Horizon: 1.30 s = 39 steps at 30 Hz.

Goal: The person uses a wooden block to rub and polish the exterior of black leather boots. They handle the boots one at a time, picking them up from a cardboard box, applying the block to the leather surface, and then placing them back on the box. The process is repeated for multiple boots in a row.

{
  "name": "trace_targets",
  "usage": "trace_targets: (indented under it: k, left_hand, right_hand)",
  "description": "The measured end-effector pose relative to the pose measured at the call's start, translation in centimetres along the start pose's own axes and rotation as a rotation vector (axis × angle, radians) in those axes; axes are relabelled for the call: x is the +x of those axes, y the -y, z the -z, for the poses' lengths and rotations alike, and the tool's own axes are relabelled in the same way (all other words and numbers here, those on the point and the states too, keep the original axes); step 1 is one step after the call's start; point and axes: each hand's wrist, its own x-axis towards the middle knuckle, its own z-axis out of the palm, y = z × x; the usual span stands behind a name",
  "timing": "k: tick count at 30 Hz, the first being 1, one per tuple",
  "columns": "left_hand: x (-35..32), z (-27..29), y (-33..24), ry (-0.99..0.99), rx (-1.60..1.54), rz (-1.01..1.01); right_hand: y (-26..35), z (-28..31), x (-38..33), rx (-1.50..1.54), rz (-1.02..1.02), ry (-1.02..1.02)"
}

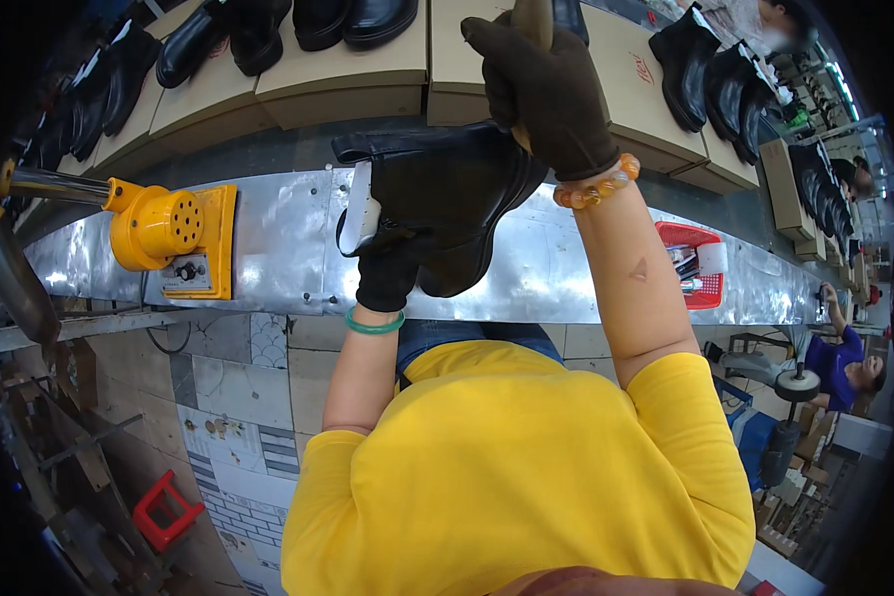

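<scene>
A black leather ankle boot (447, 194) lies on its side above the metal bench, its sole facing right and its pull loop at the left. My left hand (387, 270), in a black glove, is closed on the boot's lower side; its fingers are partly lost against the black leather. Held up beyond the boot's sole, my right hand (556, 94) wears a dark brown glove and is wrapped round a tan stick-like handle (533, 22). The handle's far end is cut off by the frame top, so its kind does not show.
A yellow machine (174, 228) stands on the metal-topped bench (283, 238) at left. A red basket (703, 293) of small items sits right. Black boots (683, 65) rest on cardboard boxes (343, 94) behind. A red stool (167, 511) stands lower left; another person (839, 363) is at far right.
</scene>
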Motion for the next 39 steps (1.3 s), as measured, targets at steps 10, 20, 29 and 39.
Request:
trace_targets:
  k: [10,20,29,39]
  left_hand:
    - [0.8,-2.6,-3.0,-0.084,-0.216,0.113]
    - [-1.4,-2.7,-2.2,-0.005,0.117,0.185]
    - [-1.8,-2.8,-2.0,0.429,1.07,0.279]
    - [0.0,0.9,-4.5,0.173,0.595,0.078]
  right_hand:
    - [-4.2,5.7,-0.7,0.982,-0.104,-0.052]
    - [-5.2,7.3,-7.4,-0.013,-0.316,-0.09]
    - [-11.6,12.8,-13.3,0.42,-0.449,-0.23]
    - [-14.4,12.6,-15.7,0.665,-0.483,-0.196]
